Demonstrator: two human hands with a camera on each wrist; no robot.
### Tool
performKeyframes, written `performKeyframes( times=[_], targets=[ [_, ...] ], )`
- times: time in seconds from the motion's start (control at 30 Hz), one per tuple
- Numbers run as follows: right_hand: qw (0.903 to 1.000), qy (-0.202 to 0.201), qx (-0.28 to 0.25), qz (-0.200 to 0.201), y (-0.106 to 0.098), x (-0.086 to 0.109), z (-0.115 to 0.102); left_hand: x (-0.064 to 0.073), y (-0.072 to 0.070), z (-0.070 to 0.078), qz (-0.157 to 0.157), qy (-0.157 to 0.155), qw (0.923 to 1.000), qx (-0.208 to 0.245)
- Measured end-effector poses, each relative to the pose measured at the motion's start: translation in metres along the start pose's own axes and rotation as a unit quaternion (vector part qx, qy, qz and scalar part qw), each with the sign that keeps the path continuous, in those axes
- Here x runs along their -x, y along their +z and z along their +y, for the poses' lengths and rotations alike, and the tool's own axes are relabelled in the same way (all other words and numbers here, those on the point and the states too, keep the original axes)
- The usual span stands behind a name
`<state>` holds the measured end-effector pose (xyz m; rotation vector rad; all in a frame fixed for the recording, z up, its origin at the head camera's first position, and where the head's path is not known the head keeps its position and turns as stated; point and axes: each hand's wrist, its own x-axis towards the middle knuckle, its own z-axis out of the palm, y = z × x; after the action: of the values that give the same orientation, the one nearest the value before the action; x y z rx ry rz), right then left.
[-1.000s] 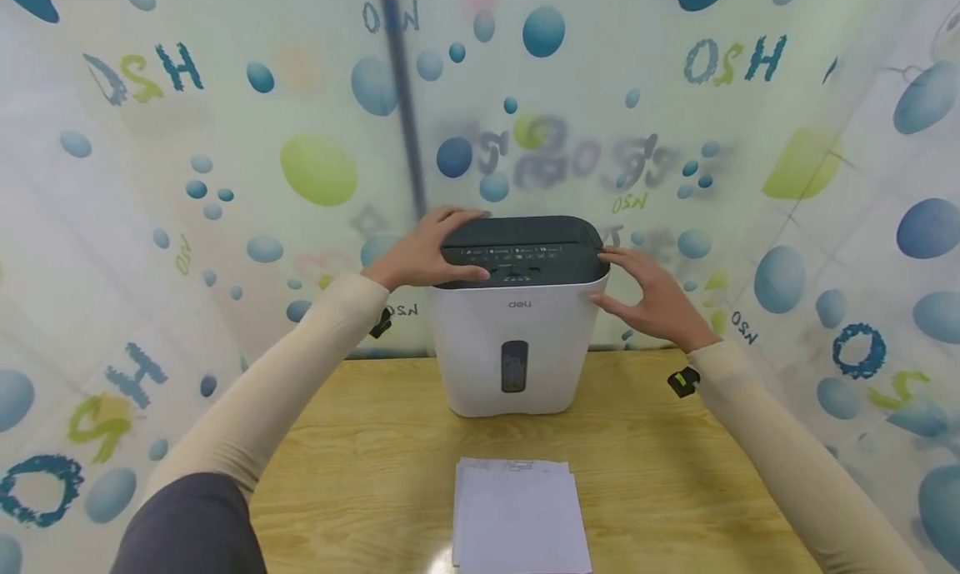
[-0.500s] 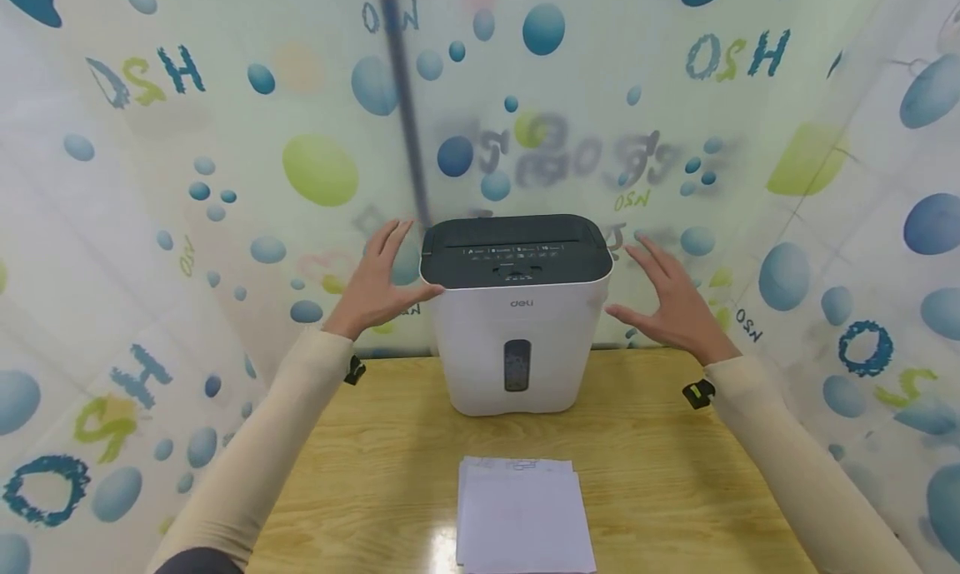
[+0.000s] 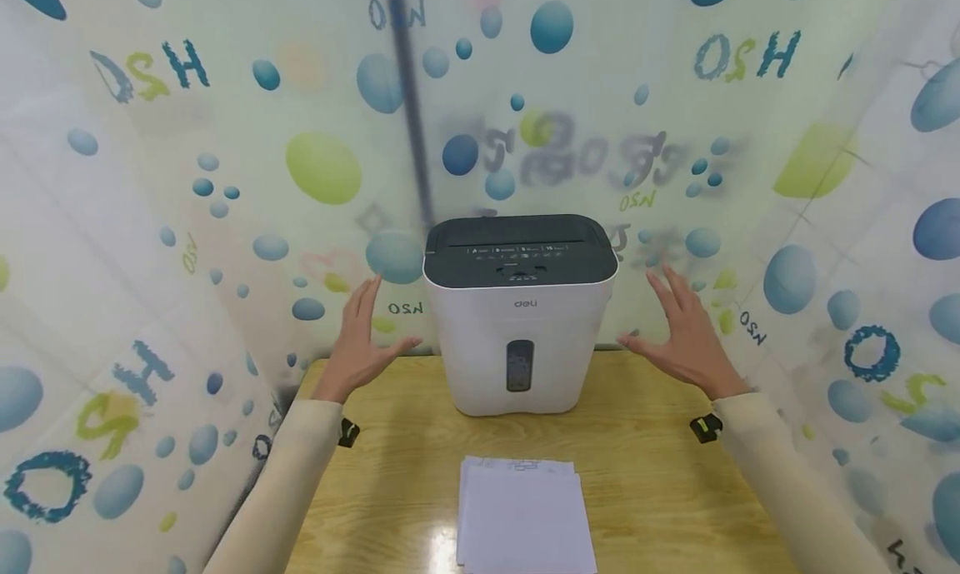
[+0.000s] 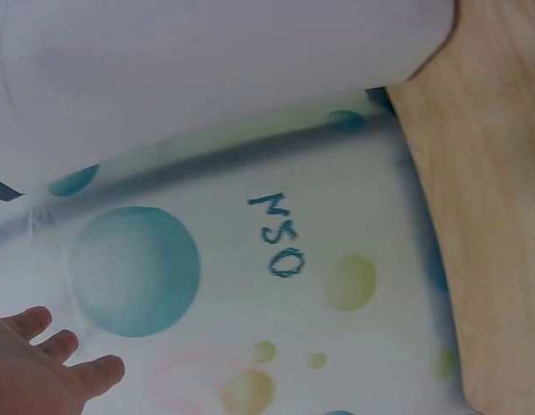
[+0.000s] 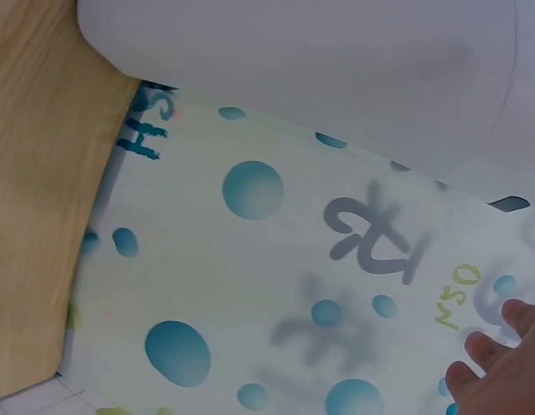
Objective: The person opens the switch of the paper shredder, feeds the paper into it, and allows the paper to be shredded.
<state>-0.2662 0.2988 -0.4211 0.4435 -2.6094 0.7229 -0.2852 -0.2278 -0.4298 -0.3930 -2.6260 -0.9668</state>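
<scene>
A white paper shredder (image 3: 480,349) with a dark top (image 3: 517,266) and a small dark window in its front stands upright at the back of the table. To its left, apart from it, my left hand (image 3: 360,349) is held in the air with fingers extended and thumb toward the machine. My right hand (image 3: 686,341) mirrors it on the other side, fingers spread and holding nothing. Both wrist views show the shredder's white side walls (image 4: 206,69) and only some fingertips. Nearer to me lies a stack of white paper (image 3: 525,516), between my forearms.
The wooden table (image 3: 390,474) carries the shredder and the paper. Curtains printed with bubbles and lettering (image 3: 322,167) hang close behind the shredder and along both sides.
Both hands have left the shredder's top, where they rested a second ago. They have moved outward and down to either side of it. Shredder and paper have stayed in place.
</scene>
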Motion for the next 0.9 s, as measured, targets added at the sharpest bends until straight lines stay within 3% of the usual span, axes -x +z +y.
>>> performKeyframes(
  times=[0.33, 0.53, 0.67, 0.9],
  targets=[
    [0.9991, 0.024, 0.025, -0.025, 0.029, 0.032, 0.001, 0.039, 0.035, -0.02, 0.007, 0.0, 0.9981, -0.062],
    [0.9979, 0.042, 0.013, -0.048, 0.05, 0.047, 0.005, 0.058, 0.053, -0.028, 0.003, -0.007, 0.9959, -0.09],
    [0.9976, 0.044, -0.002, -0.053, 0.064, 0.057, 0.005, 0.072, 0.065, -0.035, -0.002, -0.017, 0.9971, -0.074],
    [0.9973, 0.042, -0.014, -0.058, 0.091, 0.08, 0.004, 0.098, 0.09, -0.039, -0.036, -0.021, 0.9988, -0.026]
  ],
)
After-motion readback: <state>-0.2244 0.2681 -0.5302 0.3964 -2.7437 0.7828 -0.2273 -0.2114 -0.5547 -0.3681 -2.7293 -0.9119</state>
